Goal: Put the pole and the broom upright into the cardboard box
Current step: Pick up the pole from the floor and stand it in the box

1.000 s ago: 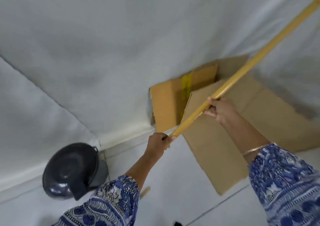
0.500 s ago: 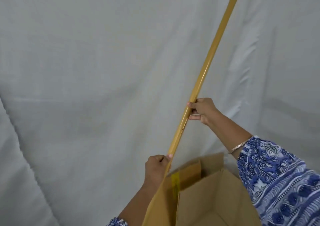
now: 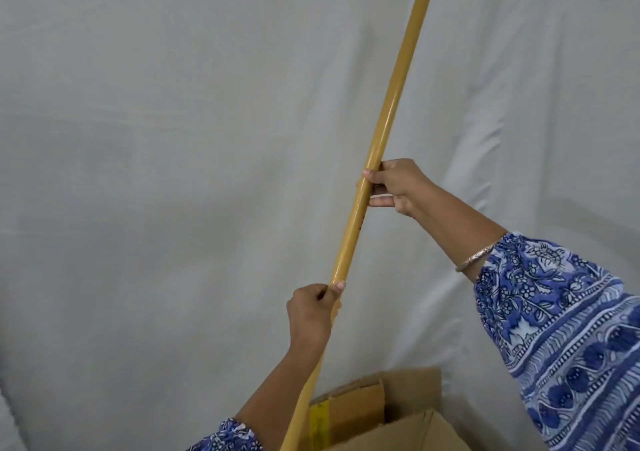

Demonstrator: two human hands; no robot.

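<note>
A long yellow pole [image 3: 384, 121] stands nearly upright, leaning to the right, and its top runs out of the frame. My right hand [image 3: 394, 184] grips it at mid-height. Lower down, my left hand [image 3: 311, 308] is closed around it too. Below the left hand the pole continues down past the left side of the open cardboard box [image 3: 408, 405] at the bottom edge; its lower end is out of view. The broom is not in view.
A white cloth backdrop [image 3: 156, 173] with folds fills the space behind the pole and the box. The box's flaps stand up, one bearing a yellow tape strip [image 3: 318, 423].
The pole has swung from a low slant to nearly upright, and both hands have risen with it. My view has lifted off the floor, so the black bin is gone from sight.
</note>
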